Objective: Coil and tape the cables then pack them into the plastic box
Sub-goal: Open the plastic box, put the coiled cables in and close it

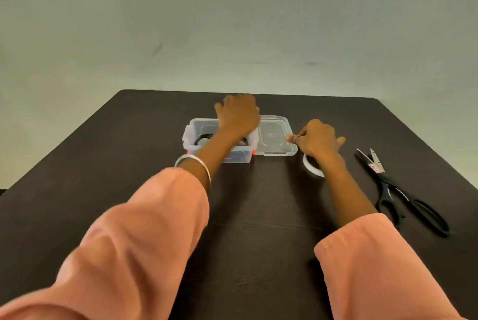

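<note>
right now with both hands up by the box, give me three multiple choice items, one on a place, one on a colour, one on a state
1. Where do the scissors lie?
A. inside the box
B. right of the tape roll
C. left of the box

2. What colour are the sleeves?
A. peach-pink
B. blue
C. white

3. How is the plastic box now?
A. lid snapped on
B. turned upside down
C. open, lid beside it

Answers: 1 B, they rest on the table right of the tape roll. 2 A, both forearms show it. 3 C, the lid lies flat at the box's right, a black cable coil showing inside.
</note>
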A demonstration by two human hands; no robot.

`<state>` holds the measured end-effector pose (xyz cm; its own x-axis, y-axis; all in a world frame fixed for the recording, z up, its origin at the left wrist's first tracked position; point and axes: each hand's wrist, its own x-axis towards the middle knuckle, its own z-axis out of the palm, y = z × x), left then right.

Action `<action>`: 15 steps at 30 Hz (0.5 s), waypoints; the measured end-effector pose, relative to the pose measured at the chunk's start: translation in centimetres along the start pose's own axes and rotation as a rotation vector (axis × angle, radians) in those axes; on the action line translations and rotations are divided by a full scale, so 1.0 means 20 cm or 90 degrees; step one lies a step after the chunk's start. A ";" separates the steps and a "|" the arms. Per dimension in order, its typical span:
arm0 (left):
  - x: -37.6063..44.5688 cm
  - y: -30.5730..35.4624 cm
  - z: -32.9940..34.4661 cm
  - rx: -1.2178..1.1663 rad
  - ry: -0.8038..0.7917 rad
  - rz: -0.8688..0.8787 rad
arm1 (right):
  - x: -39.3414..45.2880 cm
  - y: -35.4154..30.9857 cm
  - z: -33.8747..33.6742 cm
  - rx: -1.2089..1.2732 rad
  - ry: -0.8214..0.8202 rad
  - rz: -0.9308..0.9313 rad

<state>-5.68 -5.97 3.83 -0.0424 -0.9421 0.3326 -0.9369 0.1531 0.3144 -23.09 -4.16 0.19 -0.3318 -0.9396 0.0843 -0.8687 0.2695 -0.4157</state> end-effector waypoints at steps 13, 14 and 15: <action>0.35 -0.02 0.11 -0.222 -0.334 -0.102 | 0.14 0.02 0.04 0.136 0.027 0.010; 0.36 -0.02 0.11 -0.282 -0.324 -0.120 | 0.14 0.02 0.03 0.198 0.039 0.012; 0.36 -0.01 0.11 -0.330 -0.309 -0.139 | 0.14 0.02 0.01 0.265 0.055 0.015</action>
<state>-6.50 -13.36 4.25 -0.1353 -0.9748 -0.1776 -0.6622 -0.0443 0.7480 -24.34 -6.73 0.04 -0.3945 -0.9084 0.1384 -0.6436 0.1656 -0.7473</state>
